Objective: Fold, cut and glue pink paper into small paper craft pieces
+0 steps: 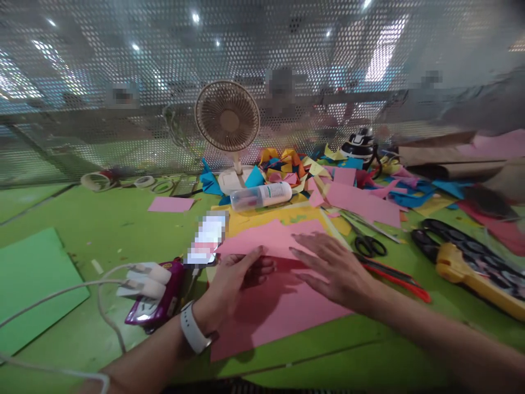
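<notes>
A pink sheet of paper (273, 238) is lifted a little at its near edge, where my left hand (241, 271) pinches it, thumb on top and fingers curled below. My right hand (332, 268) hovers over or rests on the right part of that sheet, fingers stretched out and apart; whether it presses down is unclear. Beneath both hands lies more pink paper (283, 320), in shadow near the middle. I cannot tell whether it is the same sheet folded or a second one. Yellow paper (241, 220) shows behind them.
A phone (207, 238) and a purple power adapter (158, 295) with white cables are at left. Beyond stand a glue bottle (262, 196) and a fan (228, 117). Scissors (369, 246), a red cutter (400, 279), a yellow-handled tool (467, 271) and paper scraps lie right.
</notes>
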Tool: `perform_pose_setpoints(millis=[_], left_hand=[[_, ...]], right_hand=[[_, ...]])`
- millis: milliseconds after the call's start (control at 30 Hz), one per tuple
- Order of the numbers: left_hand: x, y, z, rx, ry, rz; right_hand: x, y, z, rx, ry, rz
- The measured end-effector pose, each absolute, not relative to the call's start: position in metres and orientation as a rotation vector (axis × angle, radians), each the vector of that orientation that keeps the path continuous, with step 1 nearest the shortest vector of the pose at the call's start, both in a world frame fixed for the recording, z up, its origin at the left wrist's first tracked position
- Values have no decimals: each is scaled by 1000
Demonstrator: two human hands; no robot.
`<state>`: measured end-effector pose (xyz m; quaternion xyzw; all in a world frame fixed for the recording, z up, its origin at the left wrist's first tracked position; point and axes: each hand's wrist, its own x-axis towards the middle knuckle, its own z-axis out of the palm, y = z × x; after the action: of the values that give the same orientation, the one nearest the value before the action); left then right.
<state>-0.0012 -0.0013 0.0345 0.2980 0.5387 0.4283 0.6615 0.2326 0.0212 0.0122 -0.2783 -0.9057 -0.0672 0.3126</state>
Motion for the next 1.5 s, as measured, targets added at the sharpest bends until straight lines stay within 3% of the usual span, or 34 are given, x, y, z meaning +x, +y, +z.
perform_pose_setpoints(millis=[333,433,533,633,967,1500], left_hand=[[-24,-29,33,673,1315,952],[-28,-36,37,1240,1285,1021],[-25,-33,35,2111,1212,816],[-19,-19,25,2432,1272,588],[-19,0,17,2130,1228,645],[-35,10,29,2027,1392,447]], right_hand=[[226,18,-13,-559,-2538,-141],[226,18,-15,-592,-2533,-74],[226,18,-18,-642,-2531,-10],[227,19,-18,-728,-2503,84],[225,24,2,-1045,-2320,758],[221,38,6,-1342,-2371,833]])
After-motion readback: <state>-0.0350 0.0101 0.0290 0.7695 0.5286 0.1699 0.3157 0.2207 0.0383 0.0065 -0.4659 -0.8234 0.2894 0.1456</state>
